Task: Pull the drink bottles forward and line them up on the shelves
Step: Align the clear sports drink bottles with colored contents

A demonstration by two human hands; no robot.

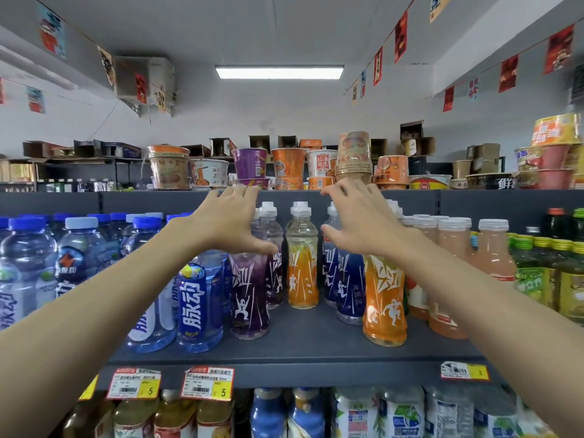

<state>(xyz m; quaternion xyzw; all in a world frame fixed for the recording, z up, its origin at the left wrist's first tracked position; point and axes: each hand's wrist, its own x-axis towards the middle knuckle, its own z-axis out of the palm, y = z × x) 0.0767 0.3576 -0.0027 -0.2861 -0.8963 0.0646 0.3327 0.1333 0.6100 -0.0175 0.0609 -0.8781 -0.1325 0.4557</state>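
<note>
Sports drink bottles with white caps stand on the dark grey shelf (pixel 303 339). A purple bottle (pixel 249 298) and an orange bottle (pixel 384 301) stand nearest the front edge. Another orange bottle (pixel 301 260) stands farther back in the gap between them, and dark blue bottles (pixel 349 282) sit left of the front orange one. My left hand (pixel 227 219) is spread in front of the purple bottles' tops, thumb near the neck of the rear purple bottle (pixel 274 267). My right hand (pixel 357 216) is spread over the blue bottles' tops. Neither hand visibly grips anything.
Blue-capped water bottles (pixel 79 257) crowd the shelf's left side; pink juice bottles (pixel 493 254) and green tea bottles (pixel 534 273) fill the right. Instant noodle cups (pixel 249 162) line the shelf above. Price tags (pixel 207 382) hang on the front edge, with more bottles (pixel 303 412) below.
</note>
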